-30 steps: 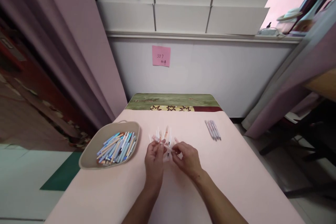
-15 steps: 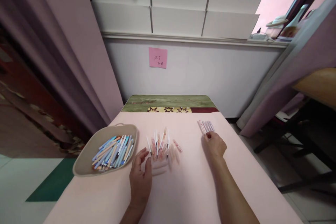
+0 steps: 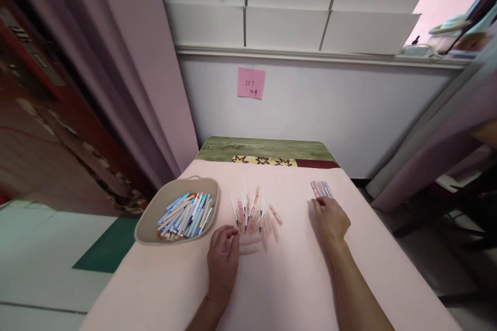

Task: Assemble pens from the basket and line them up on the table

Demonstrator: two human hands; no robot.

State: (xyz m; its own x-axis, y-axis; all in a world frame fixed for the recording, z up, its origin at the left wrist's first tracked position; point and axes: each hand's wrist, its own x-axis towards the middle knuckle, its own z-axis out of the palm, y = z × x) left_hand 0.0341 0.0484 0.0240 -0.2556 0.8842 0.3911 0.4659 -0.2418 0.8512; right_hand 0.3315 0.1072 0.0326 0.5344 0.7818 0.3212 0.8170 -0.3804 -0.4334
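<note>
A loose pile of pink and white pen parts [image 3: 252,212] lies at the middle of the pink-covered table. Just below and left of it is my left hand [image 3: 224,256], its thumb and fingertips close together at the pile's edge; what they pinch, if anything, is too small to make out. A row of pinkish, clear pens [image 3: 322,189] lies side by side at the right. My right hand [image 3: 330,217] touches the near end of this row with closed fingertips, which hide what is between them. One pink pen [image 3: 276,214] lies apart, right of the pile.
A beige basket [image 3: 145,225] full of blue, white and tan pens stands at the table's left. The table [image 3: 272,289] ends at a white wall bearing a pink note [image 3: 251,83]. Curtains hang on both sides.
The view has turned left, so everything sits further right. My left thumb and fingertips have come together near the pile. My right hand stays at the row of pens.
</note>
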